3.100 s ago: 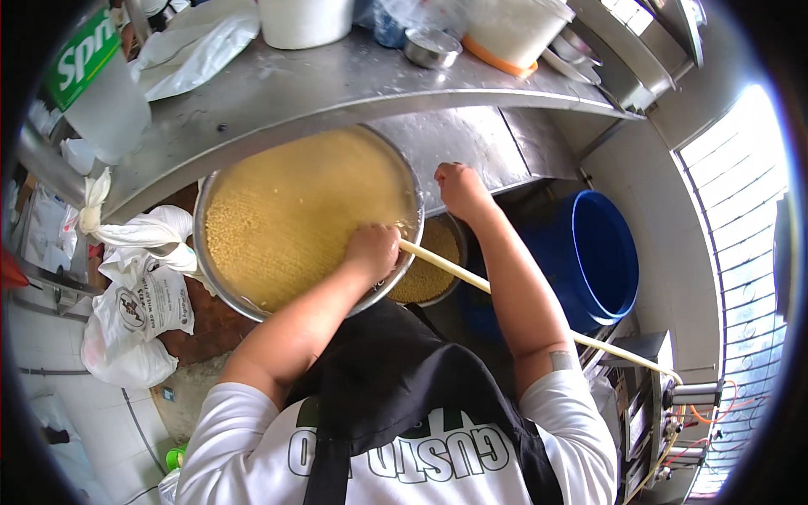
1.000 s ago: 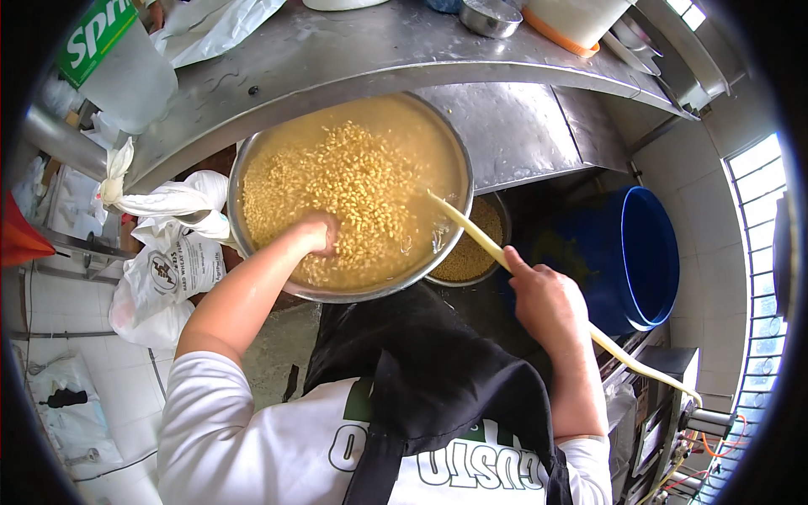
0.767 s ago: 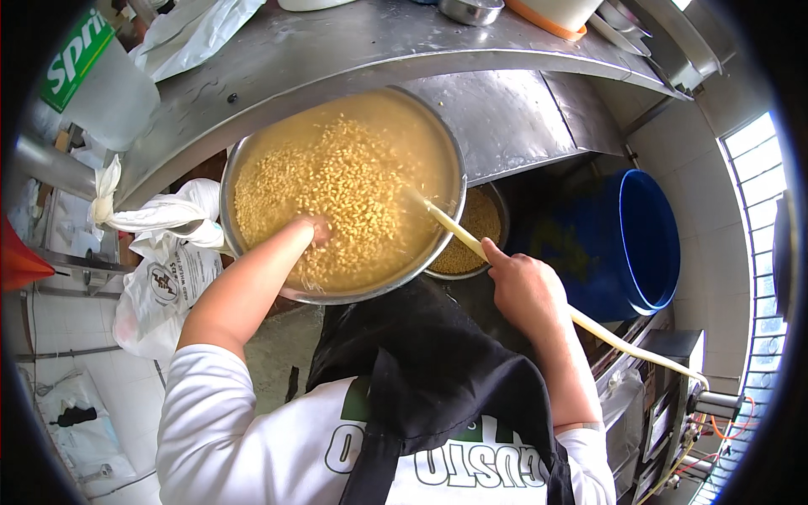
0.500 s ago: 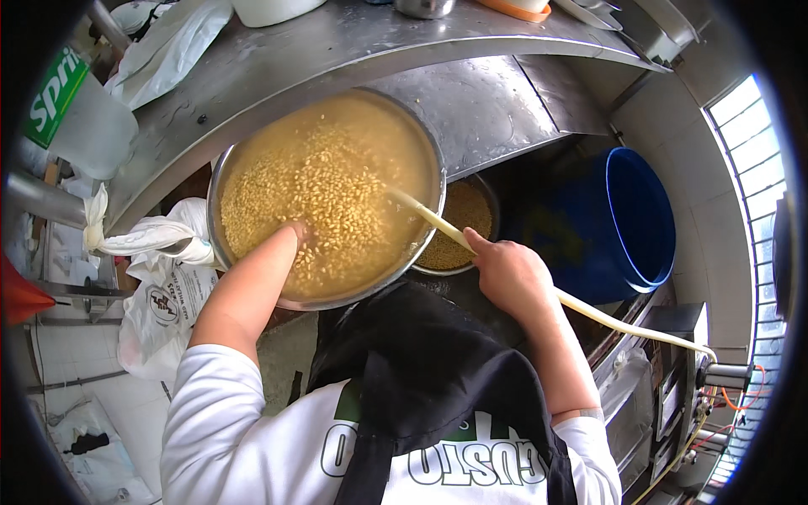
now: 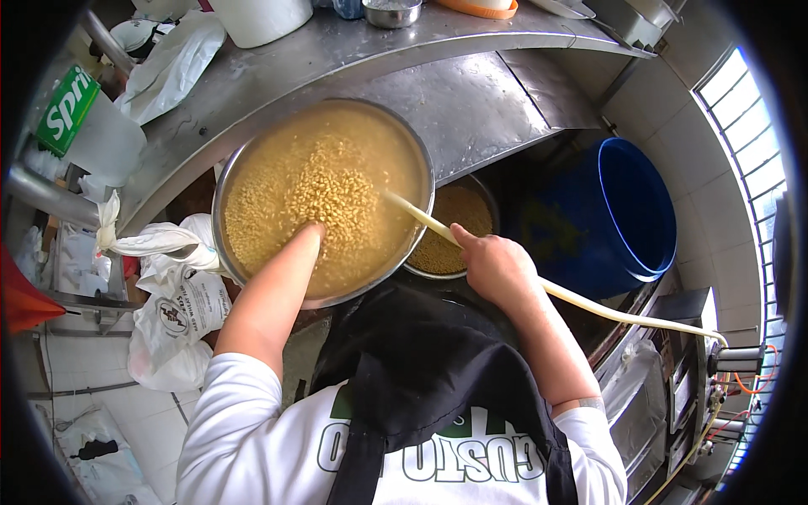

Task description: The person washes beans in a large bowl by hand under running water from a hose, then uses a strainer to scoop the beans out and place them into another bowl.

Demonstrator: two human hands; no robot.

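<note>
A wide metal basin [image 5: 427, 160] holds cloudy yellowish water and a heap of pale yellow grains or beans [image 5: 332, 189]. My left hand [image 5: 313, 237] is sunk in the wet heap up to about the wrist, so its fingers are hidden. Over the basin's right rim, my right hand [image 5: 498, 263] grips a cream-coloured hose [image 5: 429, 223], thumb laid along it. The hose's end is at the water inside the basin. Below the hose, a second metal bowl [image 5: 450, 273] of similar yellow grains sits partly under the basin's right side.
A steel counter [image 5: 278, 80] curves behind the basin, with a small metal bowl [image 5: 392, 12] and a white tub [image 5: 263, 18] on it. To the right stands a blue barrel [image 5: 619, 219]. White plastic bags [image 5: 177, 311] hang at the left.
My left hand has shifted a little to the right and away from me through the grains. My right hand still holds the hose over the basin. The whole view has tilted slightly.
</note>
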